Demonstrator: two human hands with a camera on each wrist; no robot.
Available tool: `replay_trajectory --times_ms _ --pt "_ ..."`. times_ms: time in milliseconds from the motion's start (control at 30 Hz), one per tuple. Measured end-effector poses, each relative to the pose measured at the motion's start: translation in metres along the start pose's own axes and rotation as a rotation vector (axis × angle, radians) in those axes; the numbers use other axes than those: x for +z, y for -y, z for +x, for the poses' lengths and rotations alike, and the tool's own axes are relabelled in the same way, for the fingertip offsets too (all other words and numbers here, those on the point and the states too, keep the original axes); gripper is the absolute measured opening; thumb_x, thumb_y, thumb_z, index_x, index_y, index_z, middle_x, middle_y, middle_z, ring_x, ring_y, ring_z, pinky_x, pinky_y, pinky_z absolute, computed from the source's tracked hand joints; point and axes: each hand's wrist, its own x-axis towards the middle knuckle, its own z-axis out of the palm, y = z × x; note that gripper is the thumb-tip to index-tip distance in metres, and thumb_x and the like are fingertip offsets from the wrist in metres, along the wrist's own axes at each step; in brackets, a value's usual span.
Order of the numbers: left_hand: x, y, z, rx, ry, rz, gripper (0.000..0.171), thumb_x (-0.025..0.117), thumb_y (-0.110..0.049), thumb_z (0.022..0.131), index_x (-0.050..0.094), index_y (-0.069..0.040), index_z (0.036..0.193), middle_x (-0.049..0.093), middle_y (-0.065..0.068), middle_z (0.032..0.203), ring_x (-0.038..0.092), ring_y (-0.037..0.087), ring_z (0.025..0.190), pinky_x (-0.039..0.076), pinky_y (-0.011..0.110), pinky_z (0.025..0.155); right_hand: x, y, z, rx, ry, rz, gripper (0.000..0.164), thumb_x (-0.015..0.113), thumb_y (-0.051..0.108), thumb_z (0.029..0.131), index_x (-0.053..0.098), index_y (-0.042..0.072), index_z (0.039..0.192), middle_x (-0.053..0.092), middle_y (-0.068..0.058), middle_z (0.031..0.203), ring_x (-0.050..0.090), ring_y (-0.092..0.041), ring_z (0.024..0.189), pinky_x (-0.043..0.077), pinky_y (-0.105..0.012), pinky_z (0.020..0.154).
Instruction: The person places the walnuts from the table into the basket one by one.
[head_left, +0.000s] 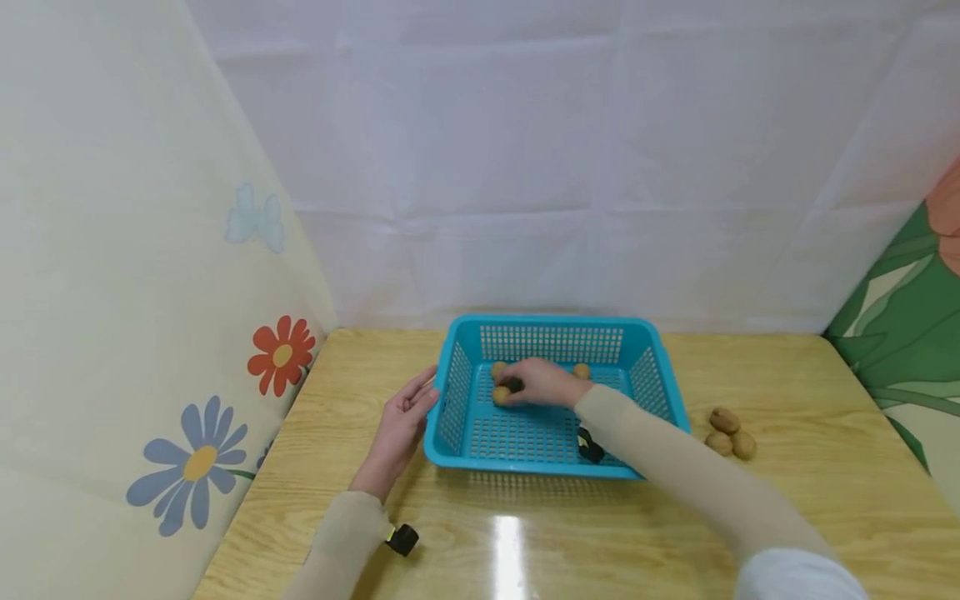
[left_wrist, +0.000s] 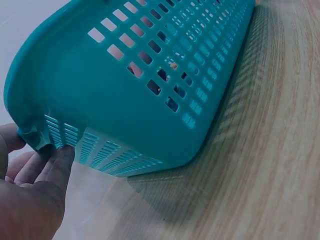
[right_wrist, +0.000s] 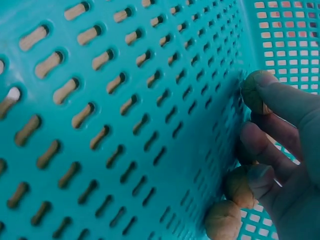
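A blue plastic basket (head_left: 536, 467) with perforated walls stands on the table. My right hand (head_left: 543, 382) reaches inside it, its thumb and a finger pinching a walnut (right_wrist: 255, 93) in the right wrist view. More walnuts (right_wrist: 222, 220) lie against the basket beside its other fingertips; a darker one behind the fingers is partly hidden. Another walnut (head_left: 581, 371) sits farther right in the basket, near the right wrist. At the basket's left side, my left hand (head_left: 401, 425) rests its fairly straight fingers (left_wrist: 60, 165) on the outside, just under the rim.
On the wooden table (head_left: 810, 400), several walnuts (head_left: 723, 419) are grouped right of the basket. A white sheet (head_left: 487, 167) hangs behind it. Panels with painted flowers (head_left: 281, 356) stand at the left and right.
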Motion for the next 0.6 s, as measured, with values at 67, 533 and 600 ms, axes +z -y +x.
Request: replay_trajectory --times_ms 67,533,600 --pt "0.000 0.000 0.000 -0.005 0.003 -0.006 0.051 0.062 -0.019 0.107 0.048 -0.010 0.156 0.056 0.017 0.152 0.066 0.012 0.122 0.056 0.026 0.098 0.002 -0.001 0.001 0.008 0.005 -0.015 0.042 0.076 0.028 0.098 0.068 0.013 0.136 0.067 -0.006 0.139 0.060 -0.028 0.131 0.048 -0.046 0.111" --pt "-0.001 0.002 0.002 -0.008 -0.002 0.007 0.052 0.063 -0.020 0.106 0.049 -0.010 0.156 0.055 0.017 0.152 0.065 0.011 0.124 0.054 0.025 0.099 -0.031 0.000 -0.027 0.008 -0.049 0.083 0.037 0.072 0.022 0.101 0.068 0.009 0.136 0.069 -0.008 0.134 0.066 -0.030 0.120 0.056 -0.046 0.098" --pt "-0.001 0.001 0.002 -0.007 -0.003 0.012 0.052 0.063 -0.020 0.106 0.049 -0.011 0.155 0.056 0.017 0.152 0.065 0.011 0.124 0.054 0.025 0.100 -0.042 0.001 -0.038 0.019 -0.060 0.084 0.037 0.069 0.023 0.102 0.068 0.010 0.137 0.068 -0.008 0.136 0.066 -0.030 0.119 0.055 -0.046 0.097"
